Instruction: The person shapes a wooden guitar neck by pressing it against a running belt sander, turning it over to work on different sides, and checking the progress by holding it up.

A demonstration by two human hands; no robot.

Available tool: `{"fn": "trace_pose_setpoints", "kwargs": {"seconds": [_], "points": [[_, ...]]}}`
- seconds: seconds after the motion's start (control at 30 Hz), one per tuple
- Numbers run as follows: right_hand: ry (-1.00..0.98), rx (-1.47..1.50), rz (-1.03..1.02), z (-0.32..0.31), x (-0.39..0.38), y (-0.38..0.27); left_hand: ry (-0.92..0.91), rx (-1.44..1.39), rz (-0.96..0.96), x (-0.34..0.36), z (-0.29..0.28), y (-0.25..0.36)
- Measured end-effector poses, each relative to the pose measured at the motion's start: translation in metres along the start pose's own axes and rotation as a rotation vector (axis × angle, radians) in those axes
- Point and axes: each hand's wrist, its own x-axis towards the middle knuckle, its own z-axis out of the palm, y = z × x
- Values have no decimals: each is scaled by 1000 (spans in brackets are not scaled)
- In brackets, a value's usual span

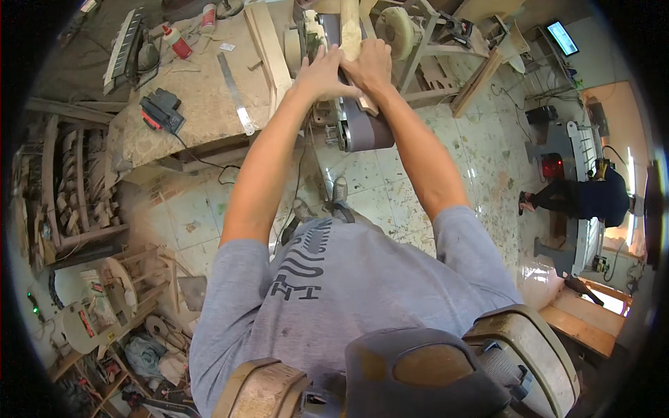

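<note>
The wooden piece [352, 47], long and pale, lies at the upper centre of the frame, in the grasp of the right hand [371, 66], whose fingers curl over it. The left hand [323, 75] is beside it with fingers spread and thumb reaching across the wood; whether it grips or merely steadies, I cannot tell. Beneath the wood is a belt sander [369, 132], its dark band rounding toward the person. Outward to the left are planks [268, 52], a metal ruler [235, 90] and, at the upper left, a black-and-red power tool [162, 110] on the workbench [198, 87].

Were the belt running, a slip or tilt of the wood could bring fingertips or the left thumb onto the abrasive; uneven pressure might also gouge the surface. A cord near the shoes [339, 189] could snag a foot.

The wood's far end is cut off by the upper edge, its underside is hidden, and the right hand's fingertips are hard to make out. Whether the belt turns does not show.
</note>
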Motion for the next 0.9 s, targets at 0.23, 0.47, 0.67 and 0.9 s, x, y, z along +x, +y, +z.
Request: {"fn": "trace_pose_setpoints", "kwargs": {"seconds": [0.23,0.47,0.67,0.9], "points": [[49,27,46,7,-3,-13,-11,64,-1,-2,-12,-2],[83,19,25,9,2,-4,-72,70,-25,6,-17,6],[76,17,9,9,6,4,-66,107,-33,12,-12,11],[59,22,-23,7,10,7,29,54,-43,10,-6,13]]}}
